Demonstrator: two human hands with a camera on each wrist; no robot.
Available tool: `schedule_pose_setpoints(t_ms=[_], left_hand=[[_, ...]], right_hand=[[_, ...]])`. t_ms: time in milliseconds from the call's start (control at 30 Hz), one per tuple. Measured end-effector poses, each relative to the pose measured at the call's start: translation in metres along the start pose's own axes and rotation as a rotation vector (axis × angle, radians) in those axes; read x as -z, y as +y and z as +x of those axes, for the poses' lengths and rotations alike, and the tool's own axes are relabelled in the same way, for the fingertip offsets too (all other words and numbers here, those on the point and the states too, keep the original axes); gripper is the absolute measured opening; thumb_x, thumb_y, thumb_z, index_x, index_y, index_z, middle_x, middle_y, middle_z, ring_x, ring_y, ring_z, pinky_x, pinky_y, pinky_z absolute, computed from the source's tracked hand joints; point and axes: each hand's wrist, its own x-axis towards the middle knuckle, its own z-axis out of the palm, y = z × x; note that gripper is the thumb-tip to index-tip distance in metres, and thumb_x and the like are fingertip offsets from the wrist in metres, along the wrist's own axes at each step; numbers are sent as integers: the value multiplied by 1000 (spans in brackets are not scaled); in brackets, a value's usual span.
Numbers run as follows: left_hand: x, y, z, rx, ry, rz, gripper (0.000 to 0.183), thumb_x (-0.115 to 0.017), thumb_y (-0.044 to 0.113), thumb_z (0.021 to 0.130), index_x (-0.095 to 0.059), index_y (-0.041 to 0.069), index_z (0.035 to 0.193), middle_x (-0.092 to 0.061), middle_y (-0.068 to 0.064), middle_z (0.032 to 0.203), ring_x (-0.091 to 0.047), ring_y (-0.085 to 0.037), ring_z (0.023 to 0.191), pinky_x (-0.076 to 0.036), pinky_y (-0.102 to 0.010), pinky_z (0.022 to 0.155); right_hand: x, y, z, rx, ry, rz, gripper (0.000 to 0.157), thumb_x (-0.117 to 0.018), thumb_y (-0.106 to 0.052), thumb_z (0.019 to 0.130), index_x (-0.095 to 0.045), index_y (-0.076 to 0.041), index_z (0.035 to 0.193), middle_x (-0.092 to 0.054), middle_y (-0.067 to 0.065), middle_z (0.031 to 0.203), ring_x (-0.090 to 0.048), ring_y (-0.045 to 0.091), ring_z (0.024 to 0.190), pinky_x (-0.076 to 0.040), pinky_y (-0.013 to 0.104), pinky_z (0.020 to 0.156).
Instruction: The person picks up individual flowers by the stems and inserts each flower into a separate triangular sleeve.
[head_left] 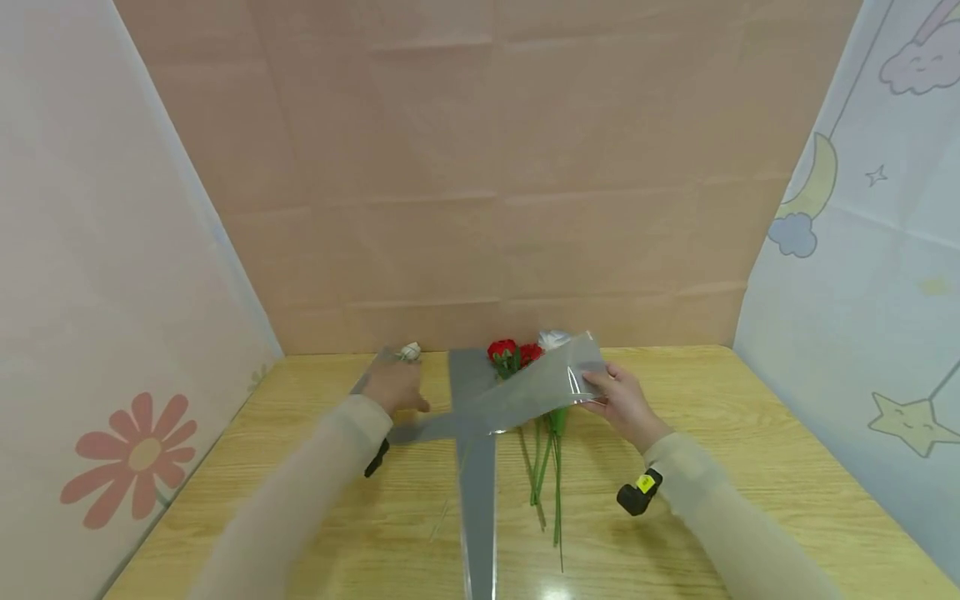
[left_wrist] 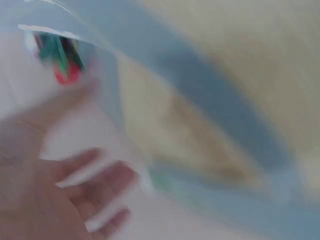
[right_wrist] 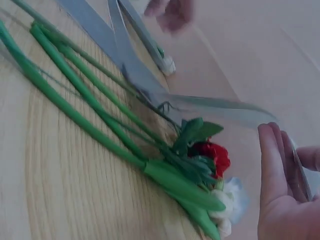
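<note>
My right hand (head_left: 626, 408) pinches the raised end of a clear grey plastic strip (head_left: 536, 385) between thumb and fingers. Under and behind that strip lie red flowers (head_left: 501, 348) and a pale white-blue flower (head_left: 553, 339), their green stems (head_left: 557, 492) pointing toward me. My left hand (head_left: 396, 387) hovers by the strip's left part, beside a small white rose (head_left: 410, 352). In the left wrist view the left fingers (left_wrist: 107, 190) are spread, blurred, with nothing visible between them. Another grey strip (head_left: 477, 508) runs lengthwise down the table, crossing the first.
The wooden table (head_left: 300, 500) ends against a tan paper backdrop (head_left: 480, 208). White printed panels stand at the left (head_left: 90, 250) and right (head_left: 885, 292). Black wrist devices sit at both cuffs, the right device (head_left: 637, 493) bearing a yellow label.
</note>
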Motion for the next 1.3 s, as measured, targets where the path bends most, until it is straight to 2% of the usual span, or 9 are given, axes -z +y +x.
schedule_pose_setpoints(t_ms=[133,233,433,600,733,900,1033,1200,1300], left_hand=[[-31,51,11,-243,-7,-261,113,-84,49,70,-19,6,153,-26,-20,156,-34,-37,139,-34,-53,109],[-49,74,18,-338,4,-401,131,-87,51,64,-1,15,156,-10,-17,160,-22,-36,145,-29,-56,112],[-60,84,24,-315,150,-551,120,-89,37,67,-9,19,155,-39,-10,147,-46,-32,129,-43,-54,100],[-53,80,21,-300,188,-538,98,-83,31,73,-24,17,150,-51,-7,132,-49,-25,121,-45,-47,99],[-46,75,22,-337,209,-428,91,-80,33,74,-30,14,147,-51,-5,130,-48,-23,119,-44,-44,101],[-40,69,24,-385,247,-280,87,-80,34,72,-37,9,144,-52,-6,127,-48,-23,116,-41,-44,103],[-40,66,24,-394,249,-227,84,-77,36,74,-38,8,143,-51,-6,129,-48,-24,117,-40,-44,103],[-50,72,24,-412,210,-225,98,-79,44,72,-28,9,150,-46,-9,139,-46,-27,126,-39,-45,106],[-56,80,24,-410,189,-309,114,-84,48,67,-19,12,154,-41,-11,146,-42,-29,133,-37,-48,109]], right_hand=[[-14,-1,-1,0,-63,-7,60,-48,-11,101,-18,8,149,-51,7,115,-63,11,94,-56,29,83],[-24,-4,-2,1,-132,19,62,-48,-11,100,-16,6,150,-50,9,121,-64,12,97,-55,30,84],[-27,-7,-3,-6,-205,49,63,-48,-10,100,-14,5,151,-51,7,123,-64,14,101,-55,32,86],[-16,-7,-3,-15,-162,25,60,-46,-10,102,-16,4,151,-50,7,123,-63,14,101,-53,38,91],[-7,-7,-1,-46,-112,-41,60,-43,-22,104,-17,4,151,-46,14,127,-62,15,102,-49,44,96],[-2,-6,2,-56,-64,-136,61,-43,-29,105,-25,12,146,-44,22,135,-62,10,99,-54,33,88],[-2,-5,4,-59,-58,-97,63,-51,-27,101,-30,14,144,-57,11,122,-62,8,98,-54,28,86],[-17,-3,6,-66,-95,3,63,-55,-25,99,-30,10,144,-63,-4,105,-64,8,95,-54,27,83],[-29,-3,5,-71,-150,29,62,-53,-25,100,-27,8,146,-63,-4,104,-65,10,95,-55,28,82]])
